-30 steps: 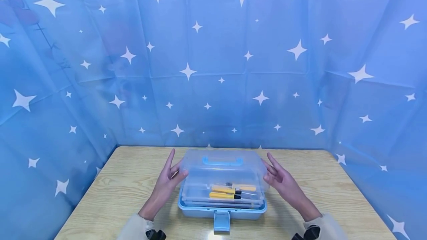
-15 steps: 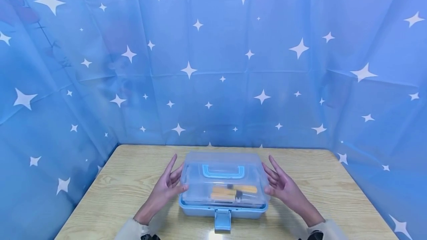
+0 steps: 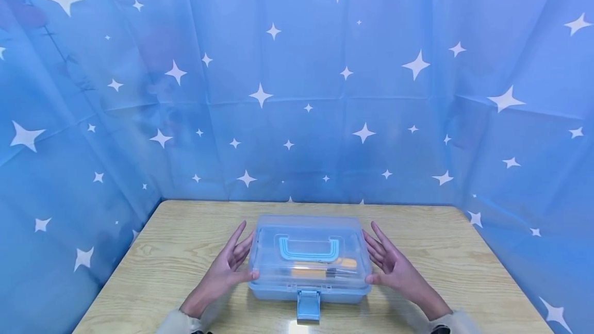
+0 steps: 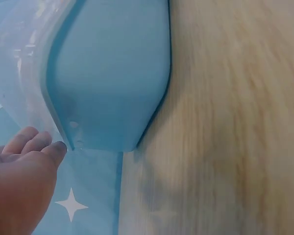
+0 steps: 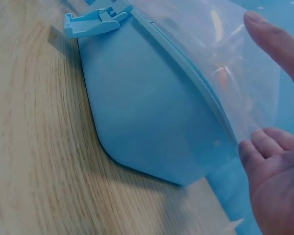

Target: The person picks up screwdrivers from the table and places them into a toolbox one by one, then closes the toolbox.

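A toolbox [image 3: 274,296] with a light blue base sits on the table, its clear lid [image 3: 269,251] down over the base. On the lid lies a blue carry handle [image 3: 308,257], and yellow-handled tools [image 3: 308,272] show through the plastic. The blue front latch [image 3: 308,305] hangs outward, unfastened. My left hand [image 3: 223,272] is at the lid's left side, thumb toward the front corner and fingers spread along the side; in the left wrist view the fingertips [image 4: 59,147] are at the lid's edge. My right hand [image 3: 394,272] mirrors it on the right side, fingers at the rim.
The wood-grain table [image 3: 176,241] extends around the toolbox. A blue curtain with white stars [image 3: 306,66] hangs behind the table and along both sides.
The lid has swung down toward me from a raised position onto the base, its handle coming forward. Both hands have moved down with it along its sides.
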A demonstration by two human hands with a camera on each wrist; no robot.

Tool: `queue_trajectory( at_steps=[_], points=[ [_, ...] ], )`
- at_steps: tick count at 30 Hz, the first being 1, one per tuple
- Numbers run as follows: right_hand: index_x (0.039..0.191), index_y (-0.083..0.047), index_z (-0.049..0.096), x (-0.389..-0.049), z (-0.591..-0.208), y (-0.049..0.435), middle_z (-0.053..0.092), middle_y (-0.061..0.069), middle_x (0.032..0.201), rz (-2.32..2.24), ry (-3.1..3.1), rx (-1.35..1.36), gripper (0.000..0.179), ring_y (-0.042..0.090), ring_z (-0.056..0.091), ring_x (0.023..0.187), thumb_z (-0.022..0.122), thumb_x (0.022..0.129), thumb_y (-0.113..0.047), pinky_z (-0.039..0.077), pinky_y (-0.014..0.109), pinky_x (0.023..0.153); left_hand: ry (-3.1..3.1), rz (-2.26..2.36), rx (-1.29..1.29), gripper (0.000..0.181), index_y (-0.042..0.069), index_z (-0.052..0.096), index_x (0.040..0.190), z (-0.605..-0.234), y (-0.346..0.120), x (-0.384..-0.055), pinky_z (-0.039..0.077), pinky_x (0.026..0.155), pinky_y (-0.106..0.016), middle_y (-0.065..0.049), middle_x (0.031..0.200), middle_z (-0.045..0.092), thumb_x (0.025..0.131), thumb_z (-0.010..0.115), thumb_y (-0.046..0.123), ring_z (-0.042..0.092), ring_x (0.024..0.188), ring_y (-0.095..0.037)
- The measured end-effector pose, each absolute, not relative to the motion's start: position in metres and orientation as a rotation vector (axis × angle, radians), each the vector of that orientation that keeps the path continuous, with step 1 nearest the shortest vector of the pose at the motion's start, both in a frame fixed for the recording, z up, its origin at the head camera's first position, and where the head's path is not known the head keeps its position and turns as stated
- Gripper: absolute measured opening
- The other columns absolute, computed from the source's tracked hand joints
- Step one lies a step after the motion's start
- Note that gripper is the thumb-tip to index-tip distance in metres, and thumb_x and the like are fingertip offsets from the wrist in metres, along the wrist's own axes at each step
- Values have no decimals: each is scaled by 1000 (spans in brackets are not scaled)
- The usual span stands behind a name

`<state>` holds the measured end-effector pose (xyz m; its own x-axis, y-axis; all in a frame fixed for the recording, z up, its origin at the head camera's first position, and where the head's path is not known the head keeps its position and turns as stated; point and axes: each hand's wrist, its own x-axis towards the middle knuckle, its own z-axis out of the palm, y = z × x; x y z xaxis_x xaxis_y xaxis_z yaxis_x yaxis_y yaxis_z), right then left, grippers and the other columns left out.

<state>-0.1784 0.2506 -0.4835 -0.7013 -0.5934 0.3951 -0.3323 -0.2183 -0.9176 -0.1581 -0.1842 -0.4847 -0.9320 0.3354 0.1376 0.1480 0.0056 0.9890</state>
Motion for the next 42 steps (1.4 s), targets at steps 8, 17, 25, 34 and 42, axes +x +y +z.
queue_trajectory(
  at_steps=[8, 17, 25, 34, 42],
  points=[
    [156, -5, -15, -179, -486, 251, -2, 29, 160, -2012, 1859, -1104, 111, 5, 28, 146, 67, 84, 13, 29, 16, 113, 2176, 2012, 506, 112, 38, 6, 158, -486, -186, -158, 22, 119, -41, -3, 161, 27, 80, 81, 8, 26, 148, -29],
    [158, -2, 1, -177, -475, 250, 1, 34, 159, -1877, 2096, -1127, 108, 5, 29, 146, 73, 79, 14, 28, 18, 114, 2318, 1912, 525, 109, 36, 12, 159, -479, -186, -154, 24, 120, -44, -5, 160, 32, 79, 83, 13, 28, 148, -30],
    [159, -16, 21, -168, -461, 245, 14, 10, 165, -1515, 2587, -964, 99, -1, 18, 146, 82, 81, -16, 31, 38, 116, 2566, 1737, 636, 91, 32, 19, 158, -473, -181, -154, 28, 119, -42, -3, 163, 26, 88, 76, 26, 27, 148, -31],
    [152, -18, 39, -162, -446, 233, 20, 15, 163, -1262, 2765, -1067, 72, 50, 24, 143, 74, 90, -23, 33, 77, 98, 2872, 1473, 688, 69, 29, 33, 155, -459, -161, -158, 29, 110, -67, -5, 162, 26, 95, 65, 40, 28, 147, -35],
    [148, -19, 46, -161, -435, 214, 24, 12, 162, -1134, 2813, -1143, 58, 40, 23, 147, 67, 95, -29, 38, 69, 101, 2939, 1333, 743, 61, 23, 44, 150, -446, -137, -164, 29, 115, -59, -5, 162, 26, 96, 63, 42, 24, 149, -30]
  ],
)
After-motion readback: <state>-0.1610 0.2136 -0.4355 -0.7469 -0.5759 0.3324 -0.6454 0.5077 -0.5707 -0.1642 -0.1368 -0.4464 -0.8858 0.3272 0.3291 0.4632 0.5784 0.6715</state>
